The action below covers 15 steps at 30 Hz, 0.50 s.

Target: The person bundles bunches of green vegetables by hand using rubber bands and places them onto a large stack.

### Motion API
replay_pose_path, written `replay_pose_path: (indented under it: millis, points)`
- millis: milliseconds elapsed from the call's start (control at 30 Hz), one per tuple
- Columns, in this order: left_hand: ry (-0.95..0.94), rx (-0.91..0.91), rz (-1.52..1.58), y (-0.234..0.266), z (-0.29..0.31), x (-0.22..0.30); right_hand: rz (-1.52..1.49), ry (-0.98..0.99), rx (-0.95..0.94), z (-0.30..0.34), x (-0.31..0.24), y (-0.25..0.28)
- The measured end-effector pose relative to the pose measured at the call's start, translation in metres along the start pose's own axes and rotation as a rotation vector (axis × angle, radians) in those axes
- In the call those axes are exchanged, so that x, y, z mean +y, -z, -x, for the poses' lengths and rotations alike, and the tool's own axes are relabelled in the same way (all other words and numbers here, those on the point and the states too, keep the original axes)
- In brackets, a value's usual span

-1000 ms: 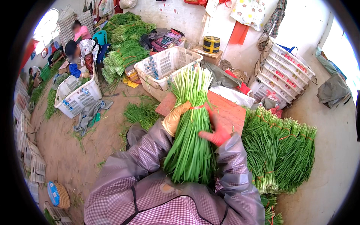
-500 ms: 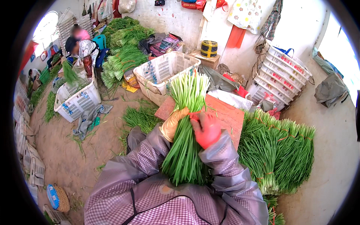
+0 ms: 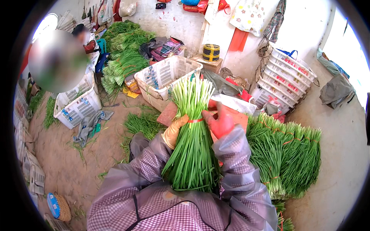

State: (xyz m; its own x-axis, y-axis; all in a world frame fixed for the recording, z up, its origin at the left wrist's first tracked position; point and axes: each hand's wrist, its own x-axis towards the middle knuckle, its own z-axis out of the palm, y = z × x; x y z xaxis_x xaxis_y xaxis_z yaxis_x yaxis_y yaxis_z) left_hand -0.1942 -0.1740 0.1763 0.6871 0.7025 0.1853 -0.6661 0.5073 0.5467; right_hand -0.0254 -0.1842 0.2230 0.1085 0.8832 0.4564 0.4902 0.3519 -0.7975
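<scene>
I hold a thick bunch of long green stalks (image 3: 191, 142) upright in front of my chest, its pale tips pointing away from me. My left hand (image 3: 174, 130), in a tan glove, grips the bunch from its left side. On the other side my right hand (image 3: 218, 122), in a red glove, presses against the bunch at a thin red band (image 3: 195, 121) that runs around the stalks. Both forearms wear checked sleeves under clear plastic covers.
A heap of tied green bunches (image 3: 285, 154) lies on the floor at my right. A red board (image 3: 235, 115) and an open white crate (image 3: 165, 77) sit just beyond the bunch. Stacked white crates (image 3: 285, 77) stand at the right wall. Another person sits at the far left by a white crate (image 3: 77, 104).
The bunch has risen slightly and tilted more upright. My right hand has shifted from the lower right of the bunch up to the red band.
</scene>
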Motion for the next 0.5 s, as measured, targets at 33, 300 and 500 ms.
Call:
replay_pose_path:
  millis: [33,300,500]
  points:
    - [0.014,-0.016,0.018,-0.001,-0.001,-0.001,-0.039,-0.023,-0.036,-0.003,0.007,-0.003]
    - [0.072,-0.057,0.005,0.010,-0.001,-0.001,0.419,0.193,0.303,-0.023,0.007,0.041]
    - [0.092,-0.050,-0.010,0.021,0.000,-0.002,-0.408,-0.045,0.469,-0.016,0.023,0.080]
